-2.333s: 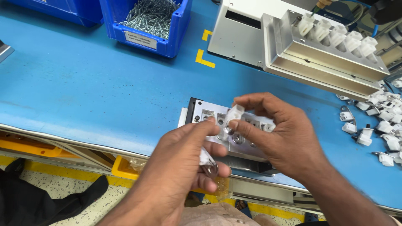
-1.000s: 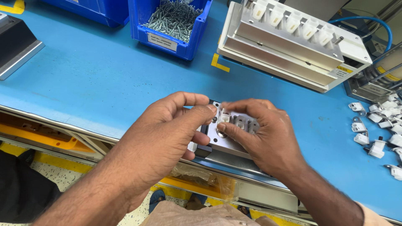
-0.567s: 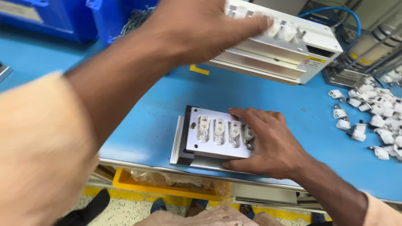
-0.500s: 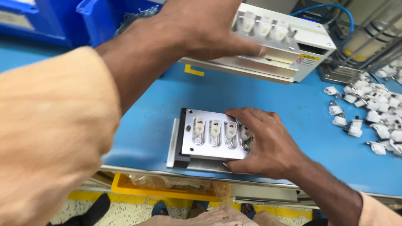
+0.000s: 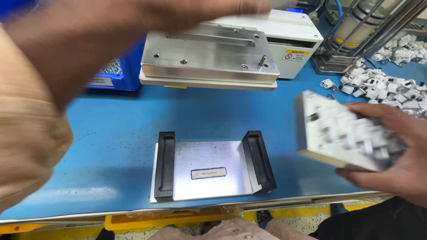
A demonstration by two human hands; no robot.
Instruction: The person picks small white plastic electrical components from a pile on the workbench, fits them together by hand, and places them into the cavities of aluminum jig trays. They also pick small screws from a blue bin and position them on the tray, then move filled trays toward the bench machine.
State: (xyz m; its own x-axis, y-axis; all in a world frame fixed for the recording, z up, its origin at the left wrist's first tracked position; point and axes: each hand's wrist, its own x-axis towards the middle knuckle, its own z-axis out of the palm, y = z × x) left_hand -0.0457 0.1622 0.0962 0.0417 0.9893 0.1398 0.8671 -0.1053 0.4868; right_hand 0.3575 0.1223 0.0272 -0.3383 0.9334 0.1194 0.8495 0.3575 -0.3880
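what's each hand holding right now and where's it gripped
The right hand holds the white fixture block loaded with small white parts, gripped at its right end, fingers over the top. The left hand is blurred at the top edge; any hold cannot be told.

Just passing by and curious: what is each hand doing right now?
Left hand: reaching far forward over the metal machine, too blurred to tell.
Right hand: closed on a white parts tray.

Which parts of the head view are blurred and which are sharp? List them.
Head view: the left arm sweeping across the top is heavily motion-blurred; the pale rectangular tray of white parts in the right hand is smeared; the silver metal base plate with black side rails and blue table are sharp.
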